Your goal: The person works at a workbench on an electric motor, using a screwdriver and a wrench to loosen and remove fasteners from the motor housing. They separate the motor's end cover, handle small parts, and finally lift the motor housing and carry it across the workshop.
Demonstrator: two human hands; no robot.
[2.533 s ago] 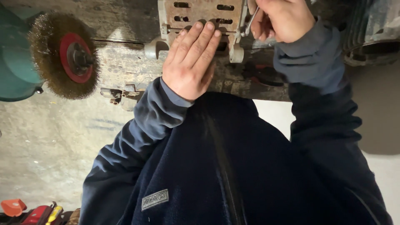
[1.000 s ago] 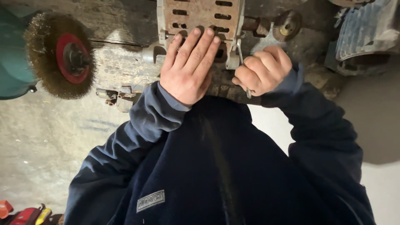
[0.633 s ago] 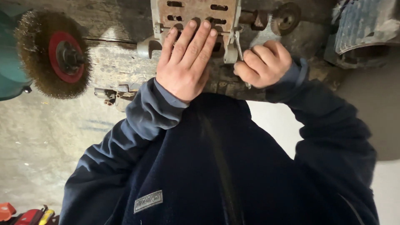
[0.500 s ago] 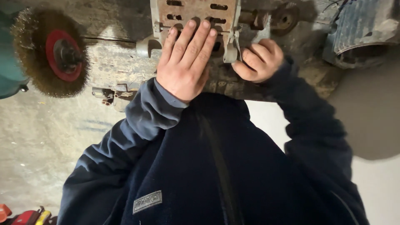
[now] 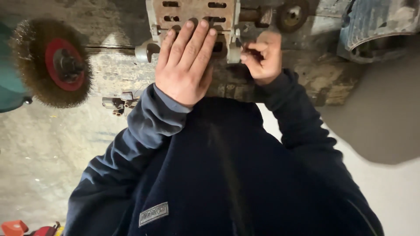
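1. Left hand (image 5: 186,65) lies flat, fingers spread, pressing on the slotted metal plate (image 5: 192,13). No grasp, just a palm-down brace.
2. Right hand (image 5: 262,57) is at the plate's right edge, fingers pinched tight around a thin dark tool (image 5: 241,43) whose tip meets the plate's corner lug. What kind of tool it is, I cannot tell.
3. The plate sits on the worn wooden bench (image 5: 280,74), at the top of the view.
4. To do it well: keep left palm pressure steady so the plate does not rock; hold the tool square to the fitting, turn in short strokes, and keep the fingertips out of the slots.
5. Plate: rusty brown steel, rectangular slots, grey cast lugs at both lower corners; likely gritty.
6. Left of the plate: wire brush wheel (image 5: 50,61), brass bristles, red hub, on a teal machine.
7. Right of the plate: small round rusty part (image 5: 292,15), then a ribbed grey casing (image 5: 376,26).
8. Bench wood is cracked and stained.
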